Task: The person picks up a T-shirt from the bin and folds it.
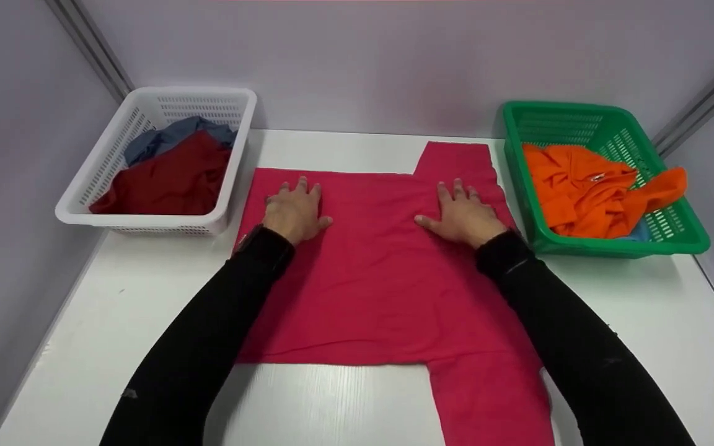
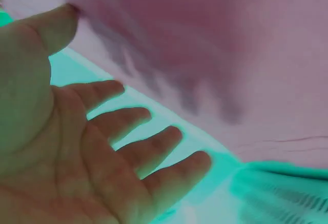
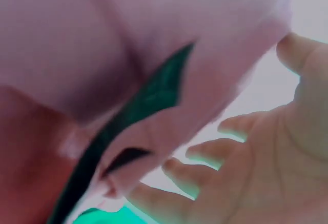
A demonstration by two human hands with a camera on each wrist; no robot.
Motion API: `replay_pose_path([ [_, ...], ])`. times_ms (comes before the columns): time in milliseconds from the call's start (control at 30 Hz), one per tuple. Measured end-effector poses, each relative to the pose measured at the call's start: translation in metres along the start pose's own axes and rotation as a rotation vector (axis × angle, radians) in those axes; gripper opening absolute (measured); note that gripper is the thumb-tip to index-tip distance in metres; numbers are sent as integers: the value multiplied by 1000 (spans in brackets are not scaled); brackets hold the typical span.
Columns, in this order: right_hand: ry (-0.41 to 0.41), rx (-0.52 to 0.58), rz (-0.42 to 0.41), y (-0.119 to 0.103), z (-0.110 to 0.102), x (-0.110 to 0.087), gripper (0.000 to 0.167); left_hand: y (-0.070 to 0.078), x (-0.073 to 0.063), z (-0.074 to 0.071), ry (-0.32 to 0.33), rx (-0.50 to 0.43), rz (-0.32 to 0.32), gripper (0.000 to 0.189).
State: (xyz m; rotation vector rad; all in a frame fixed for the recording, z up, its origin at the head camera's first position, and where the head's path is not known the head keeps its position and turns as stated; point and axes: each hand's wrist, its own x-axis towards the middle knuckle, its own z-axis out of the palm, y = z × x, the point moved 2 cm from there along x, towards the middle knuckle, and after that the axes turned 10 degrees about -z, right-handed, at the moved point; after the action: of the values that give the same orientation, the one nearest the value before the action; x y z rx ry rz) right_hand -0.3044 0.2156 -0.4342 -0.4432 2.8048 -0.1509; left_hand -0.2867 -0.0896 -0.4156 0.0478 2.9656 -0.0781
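Note:
A crimson long-sleeved top [image 1: 363, 272] lies spread on the white table, its body to the left and its sleeves at the right. One sleeve [image 1: 456, 160] points to the back wall, while the other [image 1: 487, 396] runs toward the near edge of the view. My left hand [image 1: 293, 214] rests palm down on the far left part of the top, fingers spread. Farther right, near the far sleeve, my right hand [image 1: 463, 217] lies on the cloth with fingers also apart. Both wrist views are oddly tinted; the left palm [image 2: 102, 152] and right palm [image 3: 256, 162] show extended fingers.
At the back left stands a white basket [image 1: 242, 124] holding dark red [image 1: 171, 176] and blue-grey garments [image 1: 165, 139]. A green basket [image 1: 611, 246] at the back right contains an orange garment [image 1: 586, 192], part of it over the rim. Pale walls [image 1: 357, 74] enclose the table [image 1: 332, 402].

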Motion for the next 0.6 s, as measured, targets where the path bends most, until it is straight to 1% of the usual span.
replay_pose_path([
  [67,-43,-2,-29,-4,2,-7,106,3,-14,-1,-88,-24,16,85],
  [133,-84,2,-51,-6,4,-13,110,5,-25,0,-181,-49,30,94],
  [200,-111,0,-60,-6,4,-16,114,4,-31,1,-242,-59,39,101],
  [233,-118,5,-63,-5,4,-16,115,3,-31,2,-255,-62,44,103],
  [300,-124,10,-63,-3,3,-14,116,-1,-26,3,-256,-68,56,105],
  [433,-150,18,-58,1,-1,-1,116,-6,-5,4,-254,-99,58,104],
  [600,-189,40,-23,11,-8,18,117,-5,21,3,-296,-114,37,105],
])
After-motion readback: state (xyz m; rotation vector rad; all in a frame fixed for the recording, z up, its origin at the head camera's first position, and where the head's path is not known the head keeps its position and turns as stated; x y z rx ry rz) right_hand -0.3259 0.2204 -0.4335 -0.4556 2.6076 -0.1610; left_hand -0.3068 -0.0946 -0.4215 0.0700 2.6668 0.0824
